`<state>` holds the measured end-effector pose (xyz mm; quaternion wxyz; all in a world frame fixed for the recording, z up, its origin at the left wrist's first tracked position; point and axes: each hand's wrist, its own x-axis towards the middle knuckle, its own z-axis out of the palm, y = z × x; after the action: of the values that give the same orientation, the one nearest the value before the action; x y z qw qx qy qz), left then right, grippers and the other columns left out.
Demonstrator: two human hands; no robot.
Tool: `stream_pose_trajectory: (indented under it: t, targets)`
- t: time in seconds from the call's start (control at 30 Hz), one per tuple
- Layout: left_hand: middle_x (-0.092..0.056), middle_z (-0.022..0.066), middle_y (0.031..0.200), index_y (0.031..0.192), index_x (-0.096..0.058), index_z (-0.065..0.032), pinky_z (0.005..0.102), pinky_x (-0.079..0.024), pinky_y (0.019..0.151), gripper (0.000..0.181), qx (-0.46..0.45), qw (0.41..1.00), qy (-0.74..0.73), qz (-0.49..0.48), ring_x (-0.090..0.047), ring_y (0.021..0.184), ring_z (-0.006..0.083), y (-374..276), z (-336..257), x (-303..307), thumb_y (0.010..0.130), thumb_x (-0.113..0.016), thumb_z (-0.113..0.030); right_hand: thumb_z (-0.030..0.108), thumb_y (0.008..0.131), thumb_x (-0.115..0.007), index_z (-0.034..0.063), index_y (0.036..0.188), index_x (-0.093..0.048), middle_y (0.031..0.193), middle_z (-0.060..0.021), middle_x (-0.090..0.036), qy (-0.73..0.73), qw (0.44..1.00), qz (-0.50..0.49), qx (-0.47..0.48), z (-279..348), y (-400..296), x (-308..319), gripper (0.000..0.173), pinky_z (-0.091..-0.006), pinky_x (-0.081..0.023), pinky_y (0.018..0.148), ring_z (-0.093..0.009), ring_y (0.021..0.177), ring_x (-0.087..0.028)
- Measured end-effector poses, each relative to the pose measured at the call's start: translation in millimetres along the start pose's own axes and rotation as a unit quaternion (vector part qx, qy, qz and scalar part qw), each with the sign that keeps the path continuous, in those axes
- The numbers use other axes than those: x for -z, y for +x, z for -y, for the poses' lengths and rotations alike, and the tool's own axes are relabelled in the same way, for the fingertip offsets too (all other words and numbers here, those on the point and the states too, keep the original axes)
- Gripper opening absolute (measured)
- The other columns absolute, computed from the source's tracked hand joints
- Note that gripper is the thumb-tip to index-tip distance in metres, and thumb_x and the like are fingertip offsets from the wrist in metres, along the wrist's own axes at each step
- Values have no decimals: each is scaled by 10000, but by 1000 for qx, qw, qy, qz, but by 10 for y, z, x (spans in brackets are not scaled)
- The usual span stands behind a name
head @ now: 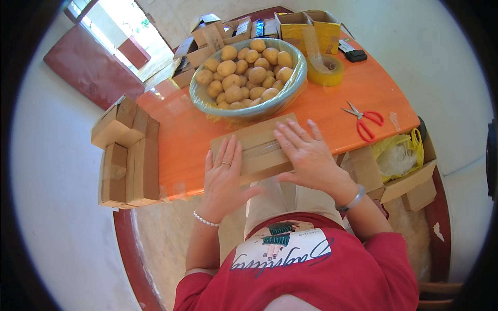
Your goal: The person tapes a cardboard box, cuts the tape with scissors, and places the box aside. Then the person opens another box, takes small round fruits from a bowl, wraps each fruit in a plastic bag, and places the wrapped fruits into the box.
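Note:
A closed cardboard box (258, 149) lies at the front edge of the orange table, with clear tape along its middle seam. My left hand (227, 175) rests flat on the box's left end, fingers a little apart. On its right part lies my right hand (307, 155), palm down with spread fingers. Just behind the box stands a plastic-lined basin (249, 112) full of potatoes (233, 81). Red-handled scissors (363, 118) lie with parted blades to the right. A roll of clear yellowish tape (325, 72) lies beside the basin, its loose end stuck to a yellow-taped box (311, 37).
Several cardboard boxes (132, 167) are stacked at the table's left edge. More open boxes (206, 42) stand behind the basin. A black case (356, 56) lies at the back right. Below the right edge, an open carton (412, 177) holds a yellow plastic bag (400, 155).

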<state>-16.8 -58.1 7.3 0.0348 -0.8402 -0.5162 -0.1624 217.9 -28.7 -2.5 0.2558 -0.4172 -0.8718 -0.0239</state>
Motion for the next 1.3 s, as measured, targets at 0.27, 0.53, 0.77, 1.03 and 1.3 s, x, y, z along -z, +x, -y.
stream_pose_trajectory:
  t: [0.27, 0.53, 0.77, 1.03, 1.3]
  targets:
    - [-393, 200, 1436, 1345, -401, 70, 520, -269, 1080, 987, 18, 1000, 9, 20, -362, 1341, 326, 42, -15, -50, 619, -787, -475, 446, 673, -762, -68, 1276, -483, 1380, -200, -447, 46, 998, 20, -48, -82, -9, -117, 840, -470, -323, 1065, -312, 1318, -386]
    - [-353, 226, 1452, 1373, -372, 61, 447, -291, 1090, 768, 67, 994, -69, -49, -369, 1327, 363, -12, 43, -159, 768, -700, -280, 278, 667, -811, -99, 1365, -333, 1422, -249, -368, 200, 972, -37, -122, -122, -98, -226, 926, -382, -317, 1091, -364, 1355, -315]
    - [-349, 196, 1467, 1388, -359, 52, 362, -296, 1092, 499, 180, 919, -253, -245, -372, 1339, 294, -117, 114, -473, 927, -491, -86, 187, 652, -820, -42, 1436, -240, 1409, -246, -392, 362, 907, -43, -212, -164, -171, -348, 1001, -371, -351, 1064, -351, 1318, -385]
    - [-374, 193, 1444, 1433, -258, 56, 322, -286, 1085, 555, 247, 790, -505, -246, -367, 1334, 250, -145, 43, -421, 945, -457, -119, 140, 643, -804, -20, 1405, -348, 1404, -226, -420, 440, 867, -69, -226, -238, -248, -523, 902, -377, -348, 1058, -336, 1339, -368]
    - [-438, 176, 1394, 1444, -227, 60, 282, -341, 1031, 634, 272, 742, -560, -247, -441, 1255, 186, -220, 67, -597, 919, -529, -124, 218, 680, -801, -33, 1344, -437, 1381, -217, -448, 379, 894, -106, -214, -204, -325, -618, 797, -421, -328, 1068, -365, 1377, -292]
